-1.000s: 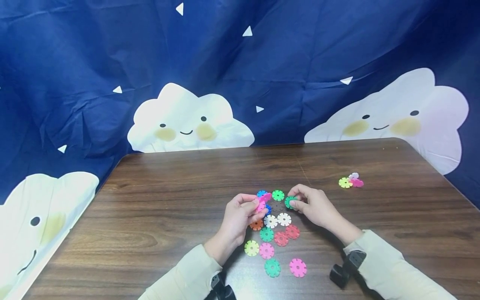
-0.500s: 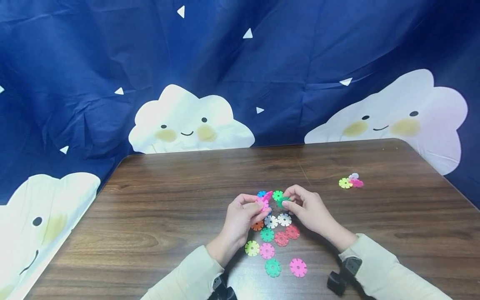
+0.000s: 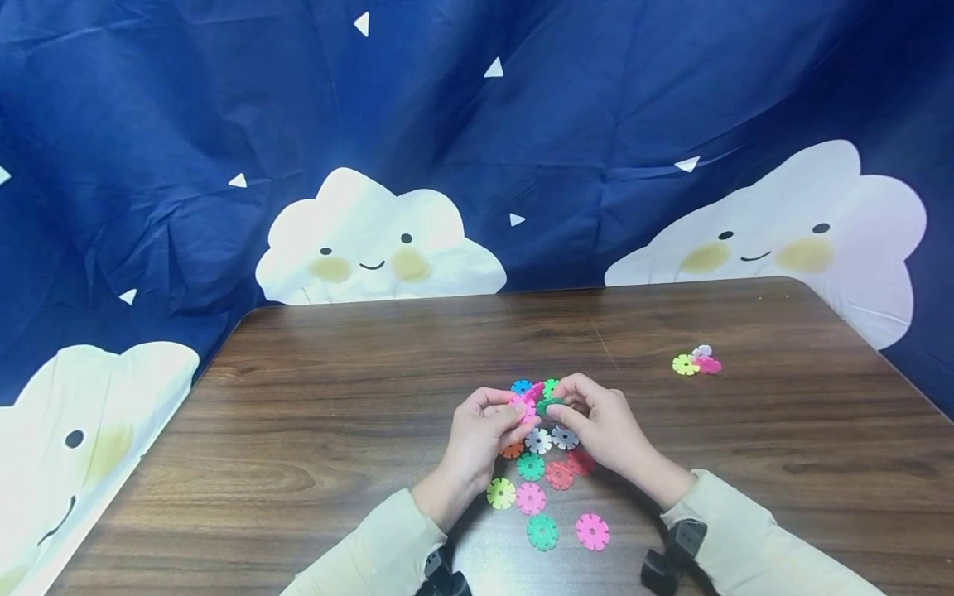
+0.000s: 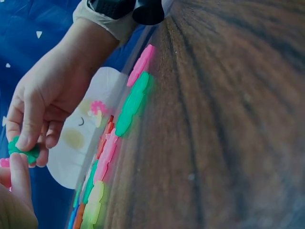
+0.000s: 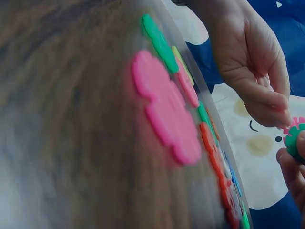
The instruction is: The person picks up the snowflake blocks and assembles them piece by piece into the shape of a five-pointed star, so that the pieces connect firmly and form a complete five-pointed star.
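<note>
In the head view my left hand (image 3: 480,434) pinches two pink notched plastic discs (image 3: 524,407), one set at an angle to the other. My right hand (image 3: 609,424) holds a dark green notched disc (image 3: 550,406) between thumb and fingers, right at the edge of the pink ones. The left wrist view shows the green disc (image 4: 29,153) close to my left fingers. From the right wrist, the green disc (image 5: 296,140) overlaps the pink piece behind it. Both hands are raised above the loose discs.
Several loose discs lie on the brown wooden table (image 3: 358,397) below the hands, among them a yellow disc (image 3: 501,493), a pink disc (image 3: 592,532) and a white disc (image 3: 538,440). Farther right sits a small cluster of yellow, pink and white discs (image 3: 686,365).
My right hand has moved left with the green disc, bringing it up to the pink discs. My left hand has stayed almost in place, still holding the pink discs.
</note>
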A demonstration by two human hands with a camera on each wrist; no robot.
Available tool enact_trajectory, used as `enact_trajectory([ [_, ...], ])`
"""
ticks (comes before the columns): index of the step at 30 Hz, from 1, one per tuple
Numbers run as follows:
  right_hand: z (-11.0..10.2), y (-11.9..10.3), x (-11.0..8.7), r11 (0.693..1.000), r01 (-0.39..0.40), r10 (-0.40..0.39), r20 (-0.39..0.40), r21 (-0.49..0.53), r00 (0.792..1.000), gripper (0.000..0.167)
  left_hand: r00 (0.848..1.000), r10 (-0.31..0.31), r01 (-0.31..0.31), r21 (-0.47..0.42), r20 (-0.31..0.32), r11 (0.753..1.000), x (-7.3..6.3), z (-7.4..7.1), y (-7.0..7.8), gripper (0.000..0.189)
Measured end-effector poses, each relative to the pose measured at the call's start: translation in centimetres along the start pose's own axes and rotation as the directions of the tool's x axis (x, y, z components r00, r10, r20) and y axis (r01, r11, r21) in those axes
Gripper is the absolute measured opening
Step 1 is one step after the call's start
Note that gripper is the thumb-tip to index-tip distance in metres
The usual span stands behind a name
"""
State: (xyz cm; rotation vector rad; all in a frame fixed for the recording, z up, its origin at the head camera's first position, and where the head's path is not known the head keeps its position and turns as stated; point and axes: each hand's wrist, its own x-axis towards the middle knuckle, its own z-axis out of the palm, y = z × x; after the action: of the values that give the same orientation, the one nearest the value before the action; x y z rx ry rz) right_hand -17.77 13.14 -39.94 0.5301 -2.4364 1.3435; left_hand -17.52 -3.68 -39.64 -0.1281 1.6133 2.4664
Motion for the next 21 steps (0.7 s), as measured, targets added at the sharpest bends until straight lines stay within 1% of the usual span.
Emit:
enact_trajectory([
  [4, 0.23, -0.02, -0.12, 0.999, 0.026, -0.026, -0.024, -0.019, 0.999, 0.017, 1.000, 0.001, -0.001, -0.007, -0.003, 1.000, -0.07, 0.03, -0.05, 0.014],
  [9, 0.37, 0.10, -0.23, 0.993, 0.106, -0.109, -0.042, -0.060, 0.993, 0.018, 1.000, 0.003, -0.003, -0.009, 0.003, 1.000, -0.18, 0.12, -0.07, 0.013],
  [13, 0.46, 0.10, -0.29, 0.985, 0.158, -0.162, -0.052, -0.076, 0.985, 0.019, 1.000, -0.007, 0.007, -0.007, -0.004, 1.000, -0.25, 0.08, -0.08, 0.012],
  [18, 0.64, 0.08, -0.29, 0.974, 0.205, -0.209, -0.043, -0.095, 0.977, 0.019, 1.000, -0.023, 0.023, 0.003, -0.016, 1.000, -0.36, 0.01, 0.00, 0.011],
  [21, 0.67, 0.13, -0.32, 0.970, 0.214, -0.219, -0.037, -0.115, 0.975, 0.020, 0.999, -0.025, 0.025, -0.008, -0.020, 1.000, -0.46, 0.16, 0.02, 0.014],
])
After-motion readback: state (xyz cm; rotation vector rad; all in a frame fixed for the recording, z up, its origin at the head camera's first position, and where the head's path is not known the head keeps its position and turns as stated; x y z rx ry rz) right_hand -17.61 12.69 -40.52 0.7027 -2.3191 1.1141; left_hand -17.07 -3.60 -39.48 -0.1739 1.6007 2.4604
